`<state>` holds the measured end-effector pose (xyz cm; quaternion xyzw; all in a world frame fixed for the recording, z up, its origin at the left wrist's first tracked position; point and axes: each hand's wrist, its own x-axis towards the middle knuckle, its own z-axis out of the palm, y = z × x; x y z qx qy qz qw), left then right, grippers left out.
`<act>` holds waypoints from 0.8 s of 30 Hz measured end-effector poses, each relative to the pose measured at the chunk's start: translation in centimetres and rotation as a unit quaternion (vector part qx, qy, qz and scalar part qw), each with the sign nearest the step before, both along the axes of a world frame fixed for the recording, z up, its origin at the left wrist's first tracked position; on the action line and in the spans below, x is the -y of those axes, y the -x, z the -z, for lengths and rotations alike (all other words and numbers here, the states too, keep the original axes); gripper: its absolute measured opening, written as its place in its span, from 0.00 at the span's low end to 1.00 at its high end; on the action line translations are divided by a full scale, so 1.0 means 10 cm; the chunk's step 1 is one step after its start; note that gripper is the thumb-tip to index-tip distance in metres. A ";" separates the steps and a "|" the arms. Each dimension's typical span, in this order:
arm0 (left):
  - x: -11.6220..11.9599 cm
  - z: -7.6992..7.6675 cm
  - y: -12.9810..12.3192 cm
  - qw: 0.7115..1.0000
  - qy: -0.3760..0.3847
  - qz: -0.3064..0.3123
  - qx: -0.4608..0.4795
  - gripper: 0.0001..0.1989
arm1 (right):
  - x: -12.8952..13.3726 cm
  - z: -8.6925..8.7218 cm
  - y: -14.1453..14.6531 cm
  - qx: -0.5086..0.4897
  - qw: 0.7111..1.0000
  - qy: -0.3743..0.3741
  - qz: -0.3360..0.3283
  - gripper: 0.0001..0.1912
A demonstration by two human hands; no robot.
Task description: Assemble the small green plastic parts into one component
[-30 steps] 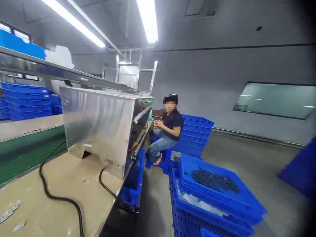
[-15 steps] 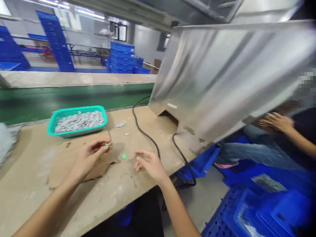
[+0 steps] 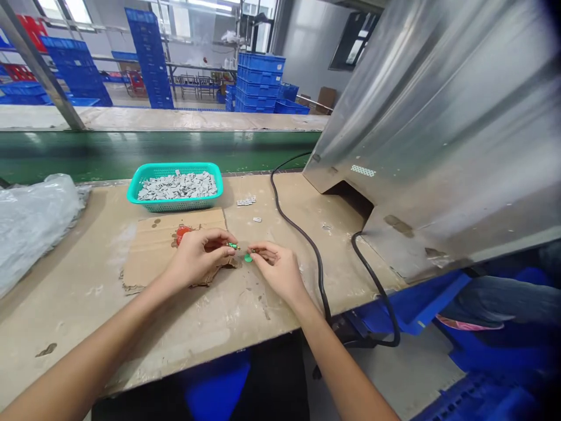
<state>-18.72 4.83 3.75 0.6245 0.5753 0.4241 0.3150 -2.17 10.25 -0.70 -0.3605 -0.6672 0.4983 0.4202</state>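
Observation:
My left hand (image 3: 202, 255) pinches a small green piece (image 3: 234, 246) with a brassy tip between thumb and fingertips, above the right edge of a torn cardboard sheet (image 3: 144, 257). Just to its right, my right hand (image 3: 280, 268) has thumb and forefinger closed on something tiny that is mostly hidden. A flat green disc (image 3: 248, 258) lies on the worktable below those right fingertips. Partly behind my left hand, a red round object (image 3: 183, 233) rests on the cardboard. The fingertips of both hands are close together but apart.
Behind the cardboard stands a teal basket (image 3: 175, 204) full of small grey pieces. Several grey pieces (image 3: 246, 201) lie to its right. A black cable (image 3: 302, 231) crosses the table beside a large metal housing (image 3: 421, 152). Plastic wrapping (image 3: 39, 219) lies at left; a person's leg (image 3: 504, 301) shows at right.
My hands have come closer together, the left holding its small green piece throughout. The view has swung left, so the table things appear farther right. The red object on the cardboard now shows.

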 end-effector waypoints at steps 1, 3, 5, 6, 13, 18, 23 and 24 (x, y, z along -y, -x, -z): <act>0.00 0.00 0.01 1.000 0.005 0.002 0.004 0.06 | 0.02 0.00 -0.01 0.008 1.000 -0.013 0.004 0.07; 0.00 0.00 0.01 0.999 -0.008 -0.007 -0.036 0.07 | 0.05 0.00 -0.02 0.024 0.999 -0.041 0.010 0.07; 0.00 -0.01 0.01 0.991 -0.047 -0.019 -0.124 0.07 | 0.06 0.00 -0.05 0.030 0.997 -0.061 0.019 0.07; 0.01 -0.02 -0.01 0.983 -0.066 -0.020 -0.169 0.07 | 0.07 0.00 -0.06 0.027 0.997 -0.065 0.027 0.07; -0.02 0.01 -0.22 0.929 -0.117 0.060 -0.345 0.08 | 0.06 -0.01 -0.15 -0.014 0.996 -0.051 0.069 0.06; -0.05 0.05 -0.26 0.897 -0.106 0.084 -0.420 0.11 | 0.06 -0.01 -0.16 -0.007 0.999 -0.015 0.035 0.04; -0.07 0.05 -0.26 0.890 -0.096 0.082 -0.438 0.11 | 0.08 -0.01 -0.16 0.034 0.998 -0.044 0.033 0.04; -0.07 0.05 -0.26 0.888 -0.101 0.085 -0.441 0.11 | 0.09 -0.01 -0.16 0.031 0.998 -0.048 0.034 0.04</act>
